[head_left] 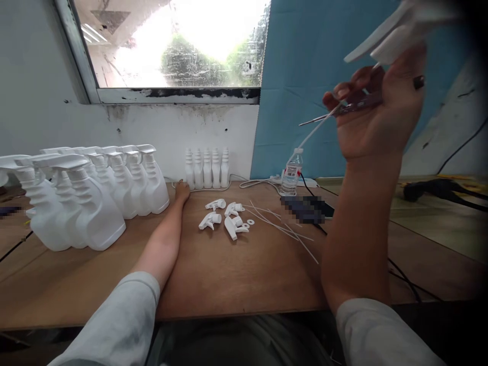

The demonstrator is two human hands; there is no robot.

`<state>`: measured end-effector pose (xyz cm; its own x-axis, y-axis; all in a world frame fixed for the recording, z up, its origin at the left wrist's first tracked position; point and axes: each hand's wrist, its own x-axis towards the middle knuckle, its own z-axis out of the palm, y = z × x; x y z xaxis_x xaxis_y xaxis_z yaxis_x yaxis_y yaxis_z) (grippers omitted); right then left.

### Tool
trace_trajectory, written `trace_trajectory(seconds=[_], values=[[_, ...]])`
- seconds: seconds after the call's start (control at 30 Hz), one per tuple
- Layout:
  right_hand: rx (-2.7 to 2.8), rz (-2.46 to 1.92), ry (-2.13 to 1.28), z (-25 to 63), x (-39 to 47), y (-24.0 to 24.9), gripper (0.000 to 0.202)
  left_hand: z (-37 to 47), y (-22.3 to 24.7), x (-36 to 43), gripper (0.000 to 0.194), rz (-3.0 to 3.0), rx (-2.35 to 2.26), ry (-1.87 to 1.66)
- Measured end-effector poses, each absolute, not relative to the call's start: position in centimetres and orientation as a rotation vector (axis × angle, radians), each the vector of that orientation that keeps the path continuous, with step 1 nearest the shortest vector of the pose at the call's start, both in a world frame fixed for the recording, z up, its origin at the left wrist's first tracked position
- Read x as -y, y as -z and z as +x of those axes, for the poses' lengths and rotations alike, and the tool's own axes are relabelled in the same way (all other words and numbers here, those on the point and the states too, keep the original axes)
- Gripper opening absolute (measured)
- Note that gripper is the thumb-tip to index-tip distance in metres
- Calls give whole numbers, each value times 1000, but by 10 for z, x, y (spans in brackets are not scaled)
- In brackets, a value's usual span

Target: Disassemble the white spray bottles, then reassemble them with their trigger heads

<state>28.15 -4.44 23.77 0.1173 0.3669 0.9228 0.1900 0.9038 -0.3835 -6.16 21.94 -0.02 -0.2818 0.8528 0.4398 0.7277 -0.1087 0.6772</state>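
Note:
My right hand (366, 112) is raised at the upper right, its fingers curled round the dark handle of a thin metal-tipped tool (360, 104). A white spray head (396, 35) is at the same hand, partly cut off by dark blur, and a thin white tube (316, 129) slants down from it. My left hand (182, 191) rests low beside the leftmost of several small white bottles (207, 170); its fingers are too small and hidden to read. Several loose white spray heads (210, 220) lie mid-table with small white rings (250, 222). Thin white tubes (282, 229) lie crossed to their right.
Large white spray bottles (99, 208) stand in rows on the left of the brown table (244, 284). A clear water bottle (292, 173), a blurred dark object (305, 208) and cables are at the back right. A window and a blue sheet (293, 61) are behind.

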Motion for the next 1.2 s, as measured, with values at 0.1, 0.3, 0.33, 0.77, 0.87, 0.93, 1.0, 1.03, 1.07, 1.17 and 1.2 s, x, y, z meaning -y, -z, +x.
trace_trajectory(seconds=[0.1, 0.3, 0.33, 0.77, 0.87, 0.93, 1.0, 1.03, 1.07, 1.17, 1.2], values=[[1387, -244, -273, 265, 41, -232, 29, -63, 2, -200, 32, 1748, -1979, -1501], [1651, -575, -297, 235, 13, -194, 42, -57, 3, -146, 20, 1891, -1692, -1632], [1731, -660, -248, 230, 11, -182, 39, -56, 3, -133, 18, 1929, -1617, -1640], [2335, -634, 305, 200, 16, -41, 15, -7, -4, 23, 47, 1872, -586, -1436], [2324, -566, 466, 196, 18, -38, 18, 0, -5, 33, 49, 1739, -566, -1341], [2335, -564, 574, 195, 18, -36, 24, 1, -6, 35, 46, 1661, -599, -1298], [2369, -578, 665, 194, 18, -33, 29, 0, -7, 34, 42, 1629, -628, -1262], [2390, -578, 702, 193, 18, -31, 30, 0, -7, 33, 41, 1630, -637, -1252], [2405, -574, 728, 193, 19, -30, 32, -1, -7, 33, 40, 1638, -646, -1246], [2436, -578, 730, 192, 25, -25, 34, -2, -8, 31, 37, 1663, -644, -1215], [2442, -583, 719, 192, 27, -24, 35, -2, -8, 31, 36, 1666, -637, -1201]])
